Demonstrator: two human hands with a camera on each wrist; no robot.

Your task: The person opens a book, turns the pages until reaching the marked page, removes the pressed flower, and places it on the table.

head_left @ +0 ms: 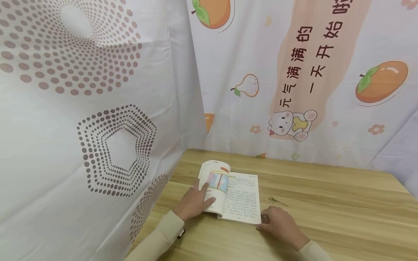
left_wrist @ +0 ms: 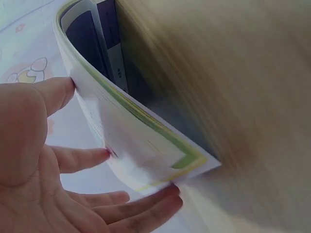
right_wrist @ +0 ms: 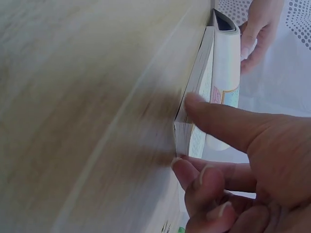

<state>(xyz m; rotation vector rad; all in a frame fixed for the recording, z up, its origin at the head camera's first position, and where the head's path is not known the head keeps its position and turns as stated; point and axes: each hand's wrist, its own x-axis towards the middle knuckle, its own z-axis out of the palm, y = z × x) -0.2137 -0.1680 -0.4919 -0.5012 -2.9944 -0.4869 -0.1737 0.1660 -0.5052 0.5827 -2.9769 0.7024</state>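
An open book [head_left: 243,199] lies on the wooden table, its left pages curving up and over. A coloured picture shows on those raised pages [head_left: 217,183], and the right page carries dense text. My left hand [head_left: 193,203] rests on the left pages with fingers spread and fairly straight; in the left wrist view the thumb and fingertips [left_wrist: 104,154] touch the page. At the book's lower right corner, my right hand [head_left: 279,223] pinches the page block, its thumb [right_wrist: 209,114] on the bottom edge and its other fingers curled by the side edge.
A small green sprig [head_left: 277,200] lies on the table [head_left: 326,206] to the right of the book. Behind the table hangs a fruit-print curtain [head_left: 235,119], and a dotted white curtain [head_left: 156,90] hangs close along the left side.
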